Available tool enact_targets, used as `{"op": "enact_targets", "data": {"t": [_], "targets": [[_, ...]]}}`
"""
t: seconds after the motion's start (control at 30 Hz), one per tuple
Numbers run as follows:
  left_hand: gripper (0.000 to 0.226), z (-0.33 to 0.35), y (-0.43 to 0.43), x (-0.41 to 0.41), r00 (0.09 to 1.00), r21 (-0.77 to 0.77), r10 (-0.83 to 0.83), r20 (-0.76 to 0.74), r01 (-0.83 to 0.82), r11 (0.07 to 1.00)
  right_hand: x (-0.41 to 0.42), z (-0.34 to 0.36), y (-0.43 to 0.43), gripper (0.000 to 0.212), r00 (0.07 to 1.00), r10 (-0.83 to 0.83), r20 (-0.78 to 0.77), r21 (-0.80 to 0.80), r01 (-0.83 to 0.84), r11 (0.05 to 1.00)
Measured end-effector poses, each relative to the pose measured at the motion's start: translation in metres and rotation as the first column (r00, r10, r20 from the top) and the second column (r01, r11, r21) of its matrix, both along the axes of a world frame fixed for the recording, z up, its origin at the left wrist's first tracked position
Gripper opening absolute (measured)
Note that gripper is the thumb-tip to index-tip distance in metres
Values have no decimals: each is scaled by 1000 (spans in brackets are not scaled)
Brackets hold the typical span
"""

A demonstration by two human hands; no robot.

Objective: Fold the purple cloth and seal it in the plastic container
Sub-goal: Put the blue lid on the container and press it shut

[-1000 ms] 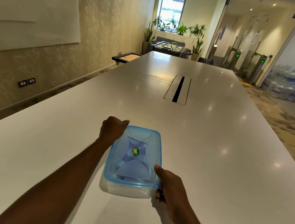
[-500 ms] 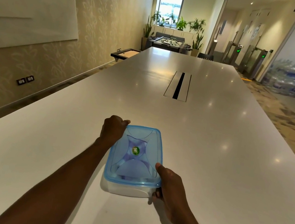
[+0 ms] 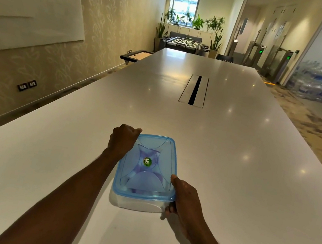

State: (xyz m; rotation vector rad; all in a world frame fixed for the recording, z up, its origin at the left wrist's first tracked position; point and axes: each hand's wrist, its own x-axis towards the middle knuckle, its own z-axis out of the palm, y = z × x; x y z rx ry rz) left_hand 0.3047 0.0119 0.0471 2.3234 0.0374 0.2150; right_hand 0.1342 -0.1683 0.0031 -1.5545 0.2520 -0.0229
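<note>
A clear plastic container (image 3: 138,203) with a translucent blue lid (image 3: 163,154) stands on the white table near me. The purple cloth (image 3: 142,153) shows faintly through the lid, inside the container. My left hand (image 3: 122,139) grips the lid's far left corner, fingers curled over the rim. My right hand (image 3: 185,196) holds the near right corner, thumb on top of the lid and fingers under its edge. A small green sticker (image 3: 147,161) sits at the lid's centre.
The long white table (image 3: 235,155) runs away from me, with a cable slot (image 3: 194,90) in its middle. A whiteboard hangs on the left wall; a foosball table (image 3: 185,42) and plants stand at the far end.
Both hands keep the same grip on the lid's corners. The container has not visibly shifted; only my head view has tilted slightly.
</note>
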Motion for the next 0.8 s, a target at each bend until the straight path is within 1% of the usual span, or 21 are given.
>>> {"op": "enact_targets", "data": {"t": [0.07,0.1,0.17,0.2,0.23,0.27,0.33,0.43,0.5,0.57,0.73,0.8], "targets": [[51,0,1,0,1000,7,-15,7,15,1000,3,5,-6,48,995,57,-77,-32,-60,998],[51,1,0,-1,1000,10,-19,12,19,1000,7,10,-11,54,987,83,-135,-79,-94,992],[50,0,0,-1,999,5,-20,27,20,1000,20,23,-22,67,975,48,-218,-256,-105,961],[49,1,-1,-2,999,4,-19,30,19,1000,30,30,-25,71,979,-4,-201,-339,-66,939],[49,1,-1,-2,999,2,-17,33,17,1000,41,36,-26,74,987,-57,-151,-392,-6,920],[48,2,-1,-3,999,4,-15,36,15,1000,54,41,-25,75,991,-97,-92,-414,50,909],[48,3,-2,-4,999,10,-12,34,11,1000,81,47,-17,70,993,-115,-28,-405,94,909],[50,3,-3,-4,999,26,-11,42,10,1000,116,47,-3,56,994,-102,-31,-422,79,903],[50,3,-2,-4,999,42,-10,47,8,999,134,43,-1,54,992,-107,-73,-361,74,929],[48,3,-2,-4,999,50,-16,52,14,999,143,40,-4,52,987,-120,-106,-307,82,948],[48,1,-2,-3,998,55,-14,67,11,998,148,37,-5,41,989,-133,-67,-324,104,940],[47,1,-2,-2,998,53,-6,64,3,999,149,35,-6,40,988,-139,-64,-334,110,936]]}}
